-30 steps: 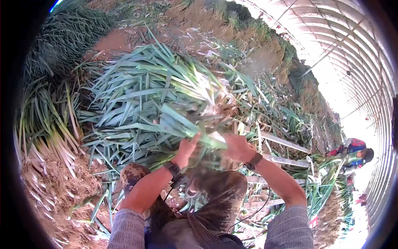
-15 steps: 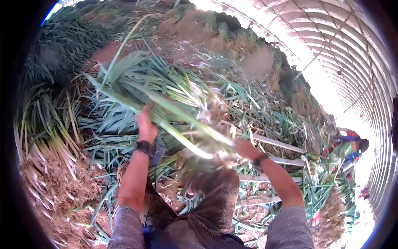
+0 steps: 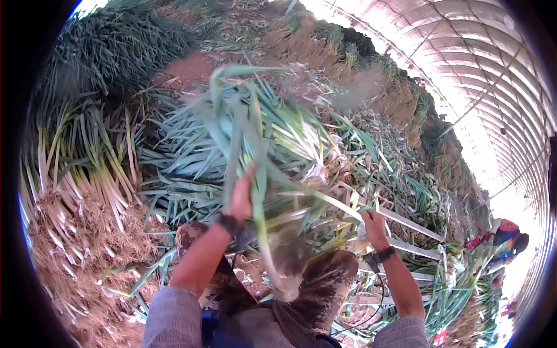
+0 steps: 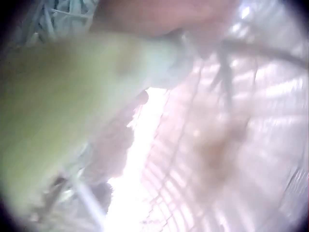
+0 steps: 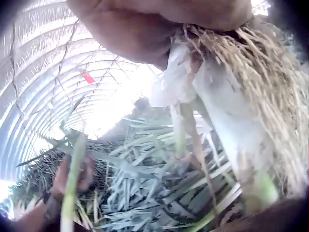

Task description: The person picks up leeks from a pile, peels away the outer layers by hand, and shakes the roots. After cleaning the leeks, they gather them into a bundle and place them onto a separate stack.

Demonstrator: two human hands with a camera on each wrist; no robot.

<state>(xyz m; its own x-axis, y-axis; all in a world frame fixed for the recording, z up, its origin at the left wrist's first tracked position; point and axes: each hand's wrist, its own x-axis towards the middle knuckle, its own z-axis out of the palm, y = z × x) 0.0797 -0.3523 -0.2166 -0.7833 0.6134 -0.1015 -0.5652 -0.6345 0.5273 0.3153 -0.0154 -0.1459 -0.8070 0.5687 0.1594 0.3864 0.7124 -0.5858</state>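
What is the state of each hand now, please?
Left hand: closed around a leafy stalk.
Right hand: holding a pale stalk by its root end.

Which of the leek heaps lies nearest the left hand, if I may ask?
The middle heap, beyond the left hand: its blue-green leaves fan leftward; the left heap has roots toward the viewer; the dark heap lies farther back.

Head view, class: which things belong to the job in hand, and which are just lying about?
Likely in the job:
left hand, holding a green stalk
right hand, gripping a white stalk near its end
leafy pile in front

Seemingly lying about:
pale slats
scattered leaf scraps
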